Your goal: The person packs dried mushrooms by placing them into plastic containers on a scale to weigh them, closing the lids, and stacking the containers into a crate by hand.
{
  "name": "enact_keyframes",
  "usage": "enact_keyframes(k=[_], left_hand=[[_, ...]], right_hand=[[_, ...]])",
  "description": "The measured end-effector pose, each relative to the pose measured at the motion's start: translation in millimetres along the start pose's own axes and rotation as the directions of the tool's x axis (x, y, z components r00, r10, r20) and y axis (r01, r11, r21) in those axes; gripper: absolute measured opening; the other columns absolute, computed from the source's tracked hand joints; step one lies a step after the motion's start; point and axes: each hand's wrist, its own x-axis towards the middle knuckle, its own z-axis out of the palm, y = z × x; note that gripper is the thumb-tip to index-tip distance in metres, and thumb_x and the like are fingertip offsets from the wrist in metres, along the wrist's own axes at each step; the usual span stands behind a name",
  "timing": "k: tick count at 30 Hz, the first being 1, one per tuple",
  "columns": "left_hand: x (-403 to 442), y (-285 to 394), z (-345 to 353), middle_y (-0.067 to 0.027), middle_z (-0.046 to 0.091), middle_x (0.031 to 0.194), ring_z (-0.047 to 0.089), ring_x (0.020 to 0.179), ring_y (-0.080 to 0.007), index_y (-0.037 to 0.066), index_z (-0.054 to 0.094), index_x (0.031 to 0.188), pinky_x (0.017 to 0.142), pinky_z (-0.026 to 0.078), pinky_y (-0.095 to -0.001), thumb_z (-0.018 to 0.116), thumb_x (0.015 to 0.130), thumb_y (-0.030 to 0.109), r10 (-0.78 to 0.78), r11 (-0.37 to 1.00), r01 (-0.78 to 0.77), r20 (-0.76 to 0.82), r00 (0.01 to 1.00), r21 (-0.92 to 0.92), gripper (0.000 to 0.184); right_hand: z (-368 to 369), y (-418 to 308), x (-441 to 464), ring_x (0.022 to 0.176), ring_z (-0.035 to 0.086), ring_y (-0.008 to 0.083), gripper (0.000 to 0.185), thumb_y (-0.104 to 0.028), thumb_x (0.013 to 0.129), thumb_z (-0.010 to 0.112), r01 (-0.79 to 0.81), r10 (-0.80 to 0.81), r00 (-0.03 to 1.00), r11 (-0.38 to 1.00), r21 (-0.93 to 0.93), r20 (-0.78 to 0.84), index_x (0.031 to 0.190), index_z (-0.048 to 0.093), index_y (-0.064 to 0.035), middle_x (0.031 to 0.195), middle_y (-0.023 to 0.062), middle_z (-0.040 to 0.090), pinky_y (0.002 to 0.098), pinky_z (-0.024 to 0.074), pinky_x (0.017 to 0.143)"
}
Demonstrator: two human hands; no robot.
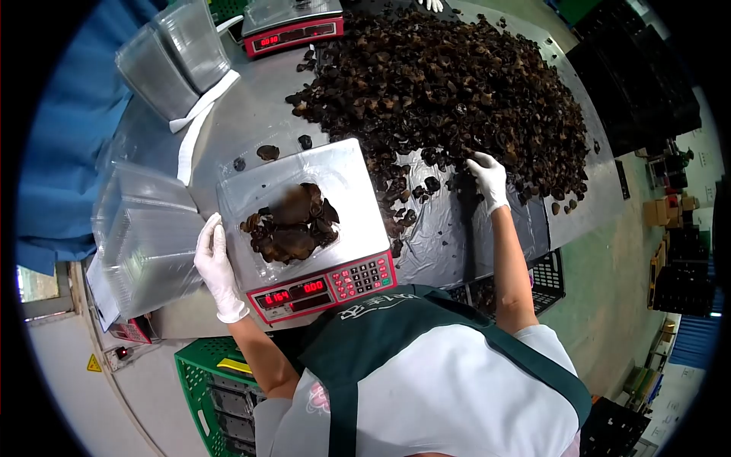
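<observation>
My left hand (217,266), in a white glove, is at the left edge of the red digital scale (327,286), its fingers together and pointing up. What it grips, if anything, is too small to make out. On the scale's metal plate, a clear tray (280,266) holds dark brown fungus pieces (293,242). My right hand (489,181), also gloved, touches the near edge of the large pile of dark fungus (449,84). Its fingertips are partly hidden among the pieces. Loose pieces (268,152) lie behind the scale.
Stacks of clear trays (148,236) stand left of the scale, with more trays (171,57) behind. A second red scale (293,34) is at the back. Another person's gloved hand (431,4) shows at the top. A green crate (199,381) sits below the table's left side.
</observation>
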Motion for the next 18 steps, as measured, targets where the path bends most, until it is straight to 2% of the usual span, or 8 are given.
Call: enact_keyframes(k=[2, 6, 8, 9, 10, 12, 16, 18], left_hand=[[-2.2, 8.8, 6.3, -0.0098, 0.064, 0.114, 0.058, 0.107, -0.017, -0.002, 0.065, 0.109, 0.096, 0.043, -0.0292, 0.059, 0.092, 0.011, 0.009, 1.0, -0.01, 0.01, 1.0, 0.029, 0.023], [-5.4, 13.0, 5.9, -0.0104, 0.064, 0.114, 0.058, 0.107, -0.0179, -0.002, 0.065, 0.11, 0.097, 0.043, -0.0295, 0.059, 0.092, 0.011, 0.034, 0.997, -0.034, 0.007, 0.999, 0.071, 0.023], [-6.5, 13.6, 4.4, -0.0106, 0.064, 0.114, 0.058, 0.107, -0.0181, -0.002, 0.065, 0.11, 0.097, 0.043, -0.0295, 0.059, 0.092, 0.011, 0.043, 0.996, -0.043, -0.003, 0.999, 0.077, 0.023], [-7.6, 13.9, 3.5, -0.0106, 0.064, 0.114, 0.058, 0.107, -0.0182, -0.002, 0.065, 0.11, 0.096, 0.043, -0.0295, 0.059, 0.092, 0.01, 0.024, 0.998, -0.024, -0.008, 1.0, 0.054, 0.023], [-8.9, 14.3, 2.3, -0.0106, 0.064, 0.114, 0.058, 0.107, -0.0184, -0.002, 0.065, 0.11, 0.096, 0.043, -0.0295, 0.059, 0.092, 0.01, 0.006, 1.0, -0.006, -0.015, 1.0, 0.031, 0.023], [-9.3, 15.2, 1.4, -0.0105, 0.064, 0.114, 0.058, 0.106, -0.0184, -0.002, 0.065, 0.11, 0.095, 0.043, -0.0294, 0.059, 0.092, 0.01, 0.015, 0.999, -0.014, -0.018, 1.0, 0.052, 0.023], [-9.1, 21.2, 6.4, -0.0105, 0.064, 0.112, 0.059, 0.105, -0.0181, -0.002, 0.065, 0.109, 0.094, 0.043, -0.0285, 0.06, 0.09, 0.01, 0.062, 0.991, -0.063, 0.009, 0.998, 0.121, 0.023], [-10.6, 27.3, 11.0, -0.0108, 0.065, 0.11, 0.06, 0.104, -0.0186, -0.002, 0.065, 0.109, 0.093, 0.043, -0.029, 0.06, 0.09, 0.01, 0.084, 0.99, -0.085, 0.017, 0.996, 0.112, 0.022]], right_hand=[[16.9, -6.5, 7.9, 0.089, 0.068, 0.0244, 0.043, -0.033, 0.072, 0.075, 0.185, -0.211, 0.976, 0.939, -0.29, -0.06, 0.105, 0.069, -0.0053, 0.096, 0.0139, 0.07, 0.0329, 0.0522, 0.079], [44.2, -27.6, 1.6, 0.085, 0.067, 0.0292, 0.032, -0.033, 0.074, 0.07, 0.213, -0.26, 0.965, 0.859, -0.466, -0.038, 0.096, 0.071, -0.0097, 0.089, 0.0154, 0.069, 0.0359, 0.0522, 0.078], [48.7, -30.6, -6.3, 0.086, 0.068, 0.0282, 0.03, -0.029, 0.075, 0.07, 0.355, -0.369, 0.929, 0.878, -0.322, 0.02, 0.098, 0.071, -0.009, 0.092, 0.0145, 0.069, 0.0346, 0.0518, 0.078], [55.9, -19.8, -4.0, 0.087, 0.068, 0.0248, 0.029, -0.025, 0.076, 0.071, 0.272, -0.269, 0.962, 0.958, -0.09, 0.045, 0.098, 0.071, -0.0058, 0.095, 0.0118, 0.071, 0.0329, 0.0507, 0.08], [54.2, -35.6, -19.6, 0.082, 0.066, 0.0161, 0.028, -0.019, 0.078, 0.072, 0.385, -0.385, 0.923, 0.923, -0.005, 0.004, 0.099, 0.07, -0.0016, 0.093, 0.0058, 0.071, 0.0281, 0.0496, 0.076], [44.3, -64.8, -38.7, 0.076, 0.06, 0.0087, 0.023, -0.014, 0.081, 0.071, 0.072, -0.139, 0.958, 0.963, 0.26, 0.251, 0.098, 0.069, 0.0005, 0.088, 0.0003, 0.068, 0.0226, 0.0472, 0.072], [51.4, -105.0, -71.5, 0.068, 0.054, 0.0039, 0.019, -0.01, 0.082, 0.071, 0.045, -0.219, 0.895, 0.912, 0.409, 0.389, 0.098, 0.067, -0.001, 0.077, -0.0035, 0.062, 0.0191, 0.0429, 0.061], [57.9, -126.3, -86.6, 0.071, 0.057, 0.006, 0.019, -0.008, 0.08, 0.073, 0.03, -0.233, 0.864, 0.909, 0.415, 0.447, 0.098, 0.066, -0.0021, 0.081, -0.0013, 0.064, 0.0204, 0.0462, 0.067]])
